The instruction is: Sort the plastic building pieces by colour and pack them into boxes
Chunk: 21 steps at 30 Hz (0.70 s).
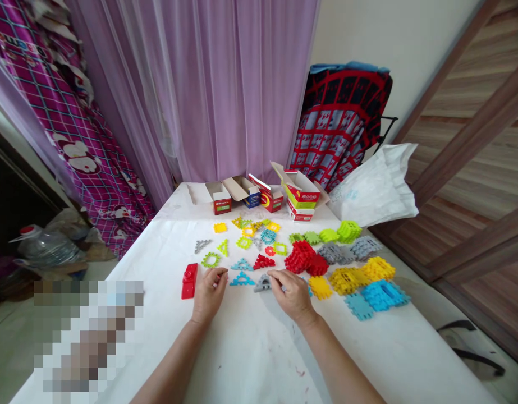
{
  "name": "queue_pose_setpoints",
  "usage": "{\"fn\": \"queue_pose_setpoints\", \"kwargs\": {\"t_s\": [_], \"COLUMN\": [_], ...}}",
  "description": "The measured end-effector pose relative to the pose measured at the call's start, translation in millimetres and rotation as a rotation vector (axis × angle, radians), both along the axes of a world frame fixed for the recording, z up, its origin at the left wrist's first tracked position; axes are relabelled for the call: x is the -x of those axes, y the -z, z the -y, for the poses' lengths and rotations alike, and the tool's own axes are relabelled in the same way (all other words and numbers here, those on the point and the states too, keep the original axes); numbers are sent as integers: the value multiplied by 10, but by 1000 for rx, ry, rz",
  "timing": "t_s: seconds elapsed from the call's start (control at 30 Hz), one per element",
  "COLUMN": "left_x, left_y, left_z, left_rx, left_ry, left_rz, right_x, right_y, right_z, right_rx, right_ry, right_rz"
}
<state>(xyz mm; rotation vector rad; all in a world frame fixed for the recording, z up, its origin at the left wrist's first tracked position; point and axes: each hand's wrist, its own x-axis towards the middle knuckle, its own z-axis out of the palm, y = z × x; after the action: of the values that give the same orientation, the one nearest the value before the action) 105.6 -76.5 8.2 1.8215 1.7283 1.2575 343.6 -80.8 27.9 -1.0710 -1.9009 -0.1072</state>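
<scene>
Perhaps a bump from the right hand would skew the grey triangle; I can't tell either grip's state.

The block left of the hands is red, a triangle between them blue. Beyond them, the curtain is plain lilac.
</scene>
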Motion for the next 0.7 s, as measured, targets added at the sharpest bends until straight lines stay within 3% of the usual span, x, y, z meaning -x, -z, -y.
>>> {"fn": "queue_pose_setpoints", "kwargs": {"t_s": [0.13,0.27,0.47,0.7], "left_x": [28,48,51,40], "left_y": [34,70,124,119], "left_z": [-24,-43,-83,-100], "left_rx": [23,47,62,80], "left_ry": [0,3,18,41], "left_rz": [102,197,274,318], "right_x": [96,376,865,1026], "right_y": [-228,-394,-362,-294], "right_z": [-267,-718,-1127,-1259], "right_rx": [91,312,544,651], "right_ry": [0,94,153,174], "right_rz": [97,347,685,734]}}
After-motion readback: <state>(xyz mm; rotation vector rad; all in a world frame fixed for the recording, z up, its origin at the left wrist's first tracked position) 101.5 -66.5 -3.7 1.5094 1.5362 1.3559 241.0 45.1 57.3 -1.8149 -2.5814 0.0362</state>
